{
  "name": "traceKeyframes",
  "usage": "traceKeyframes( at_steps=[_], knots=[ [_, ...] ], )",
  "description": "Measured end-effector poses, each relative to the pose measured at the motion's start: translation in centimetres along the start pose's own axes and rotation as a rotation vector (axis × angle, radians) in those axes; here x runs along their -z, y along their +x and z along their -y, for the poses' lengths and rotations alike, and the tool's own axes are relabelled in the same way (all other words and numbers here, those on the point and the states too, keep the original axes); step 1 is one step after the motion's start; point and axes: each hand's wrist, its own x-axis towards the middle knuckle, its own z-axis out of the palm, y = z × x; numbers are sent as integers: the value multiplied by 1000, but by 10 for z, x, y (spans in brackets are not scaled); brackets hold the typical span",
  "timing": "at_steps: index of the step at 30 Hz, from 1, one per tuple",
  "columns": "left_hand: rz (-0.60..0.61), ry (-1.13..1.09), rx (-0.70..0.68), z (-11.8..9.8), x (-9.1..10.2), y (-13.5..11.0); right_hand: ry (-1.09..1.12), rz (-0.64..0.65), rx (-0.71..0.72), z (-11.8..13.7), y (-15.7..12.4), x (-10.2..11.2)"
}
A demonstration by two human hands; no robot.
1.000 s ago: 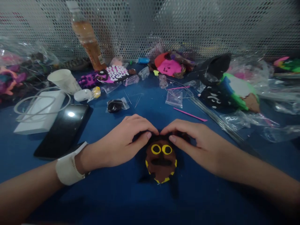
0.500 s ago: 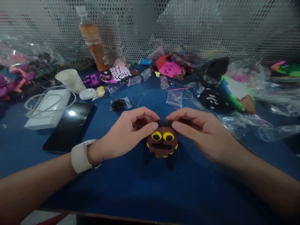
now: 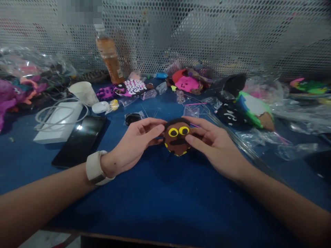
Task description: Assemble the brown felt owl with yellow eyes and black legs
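Observation:
Between my hands is a small brown clay figure [image 3: 178, 146] with round yellow-and-black eyes, a black mouth strip, a black band along its top and yellow dabs round its lower edge. My right hand [image 3: 216, 144] grips its right side, thumb on the front beside the mouth and fingers behind. From the other side, my left hand [image 3: 141, 143] pinches the upper left edge by the black band, the thumb tip touching it. The figure's back is hidden. A black lump in clear wrap [image 3: 133, 118] lies just beyond my left hand.
On the blue table [image 3: 165, 199], a phone [image 3: 80, 141], white box [image 3: 58, 124] with a cable, paper cup [image 3: 84, 93] and drink bottle [image 3: 110, 57] stand left. Colourful clay models and plastic bags line the back by a perforated metal screen [image 3: 160, 34]. Thin metal rods [image 3: 245, 148] lie right.
The figure has been lifted and tilted, so its face shows more upright. My right thumb has slid from the top band down to its right side. The view has shifted slightly.

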Motion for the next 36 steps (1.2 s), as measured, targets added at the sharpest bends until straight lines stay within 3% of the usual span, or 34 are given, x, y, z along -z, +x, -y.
traceKeyframes(
  at_steps=[11, 36],
  knots=[
    [-11, 104, -9, 2, 0, 1, -11, -107, 43, -1, -3, -2],
    [-30, 200, -66, 3, -3, -1, -4, -144, 7, -1, -5, -4]
  ],
)
